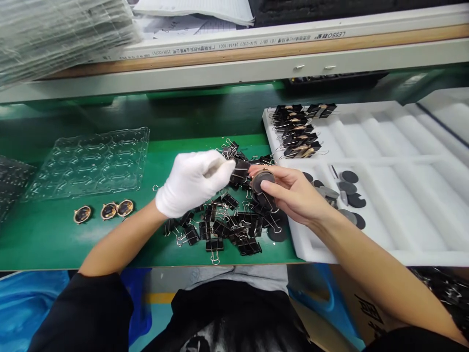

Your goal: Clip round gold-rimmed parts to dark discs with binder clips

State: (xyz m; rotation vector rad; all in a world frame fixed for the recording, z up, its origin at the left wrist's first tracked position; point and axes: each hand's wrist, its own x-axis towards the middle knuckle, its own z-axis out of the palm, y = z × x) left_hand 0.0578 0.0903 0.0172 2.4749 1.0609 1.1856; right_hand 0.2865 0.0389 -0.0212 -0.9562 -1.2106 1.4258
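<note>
My left hand point(198, 181), in a white glove, is closed on the wire handles of a black binder clip point(240, 171). Bare, my right hand point(298, 193) pinches a round gold-rimmed piece point(264, 180) with a dark disc on its face, the thumb pressing on that disc. The clip is close beside the piece's left edge; whether they touch I cannot tell. Another black clip shows just below the piece, near my right fingers. Under both hands a loose heap of black binder clips point(223, 222) spreads over the green table point(146, 244).
Gold-rimmed pieces point(82, 214) lie at left, near a clear plastic tray point(91, 161). On the right, a white ridged tray point(395, 195) holds clipped pieces point(296, 132) and loose dark discs point(350, 176). Stacked clear trays point(62, 39) and papers point(198, 14) occupy the shelf above.
</note>
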